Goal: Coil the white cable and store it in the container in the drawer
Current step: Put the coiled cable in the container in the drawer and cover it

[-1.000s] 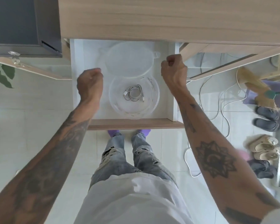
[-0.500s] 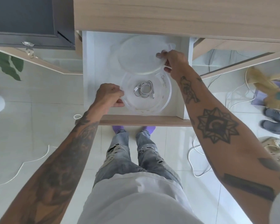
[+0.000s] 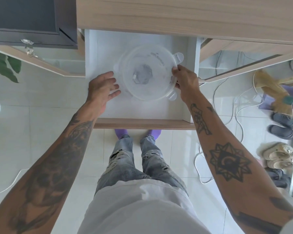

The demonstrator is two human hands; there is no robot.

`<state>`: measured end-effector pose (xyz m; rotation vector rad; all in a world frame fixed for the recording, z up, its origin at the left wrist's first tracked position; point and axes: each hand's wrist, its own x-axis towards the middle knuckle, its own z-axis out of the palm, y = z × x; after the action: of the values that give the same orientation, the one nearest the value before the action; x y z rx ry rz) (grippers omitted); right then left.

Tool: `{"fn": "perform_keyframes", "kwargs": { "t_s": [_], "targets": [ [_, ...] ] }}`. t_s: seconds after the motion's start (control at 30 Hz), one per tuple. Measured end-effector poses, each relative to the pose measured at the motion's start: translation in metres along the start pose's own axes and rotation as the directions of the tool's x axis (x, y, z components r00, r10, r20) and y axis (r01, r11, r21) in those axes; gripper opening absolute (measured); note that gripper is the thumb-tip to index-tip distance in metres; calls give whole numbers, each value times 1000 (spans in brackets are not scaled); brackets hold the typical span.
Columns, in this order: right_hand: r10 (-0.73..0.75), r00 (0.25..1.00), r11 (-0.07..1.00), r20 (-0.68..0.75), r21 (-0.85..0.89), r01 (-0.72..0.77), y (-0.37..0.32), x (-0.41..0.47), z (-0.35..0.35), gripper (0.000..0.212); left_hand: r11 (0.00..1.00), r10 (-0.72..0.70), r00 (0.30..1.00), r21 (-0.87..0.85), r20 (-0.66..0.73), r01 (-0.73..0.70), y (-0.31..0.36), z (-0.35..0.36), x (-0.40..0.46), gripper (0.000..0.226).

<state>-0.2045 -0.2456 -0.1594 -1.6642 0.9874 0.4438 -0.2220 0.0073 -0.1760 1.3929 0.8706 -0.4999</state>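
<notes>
A round translucent lid (image 3: 150, 65) now lies over the clear round container (image 3: 143, 96) in the open white drawer (image 3: 98, 53). The coiled white cable (image 3: 142, 75) shows only as a blurred grey shape through the lid. My right hand (image 3: 184, 81) pinches the lid's right rim between thumb and fingers. My left hand (image 3: 102, 87) rests on the drawer floor just left of the container, fingers spread, fingertips near a lid tab.
The drawer's wooden front edge (image 3: 142, 123) is toward me, under a wooden top (image 3: 176, 16). A dark cabinet (image 3: 32, 19) stands left. Loose white cables (image 3: 227, 107), shoes (image 3: 282, 125) and a broom (image 3: 274, 88) lie on the tiled floor at right.
My right hand has brought the lid from the back of the drawer onto the container. My left hand let go of the container's rim and opened beside it.
</notes>
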Motion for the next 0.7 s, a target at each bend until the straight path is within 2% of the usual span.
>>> {"fn": "perform_keyframes", "kwargs": {
  "t_s": [0.03,0.1,0.17,0.27,0.37,0.47,0.63,0.7],
  "targets": [
    [-8,1000,1000,-3,12,8,0,0,1,17,999,36,999,-27,-18,-37,6,1,3,42],
    [-9,1000,1000,-9,15,10,1,1,5,35,997,71,997,-28,4,-71,19,5,9,43],
    [-32,999,999,-24,-8,32,0,0,10,45,991,97,994,88,56,-102,28,11,15,48],
    [-36,999,999,-28,-38,35,-2,-1,12,46,940,189,978,271,89,-206,29,17,20,48],
    [-57,997,998,-44,-23,56,0,-2,11,44,947,211,974,228,87,-226,25,13,22,40],
    [-106,993,994,-60,-37,104,1,-1,15,42,954,192,978,216,84,-206,17,10,22,54],
    [-216,974,937,-74,-296,185,-1,4,20,40,866,282,955,405,92,-294,19,18,20,65],
    [-269,959,890,-93,-404,211,0,4,22,41,804,337,934,479,121,-353,21,19,17,59]
  ]
}}
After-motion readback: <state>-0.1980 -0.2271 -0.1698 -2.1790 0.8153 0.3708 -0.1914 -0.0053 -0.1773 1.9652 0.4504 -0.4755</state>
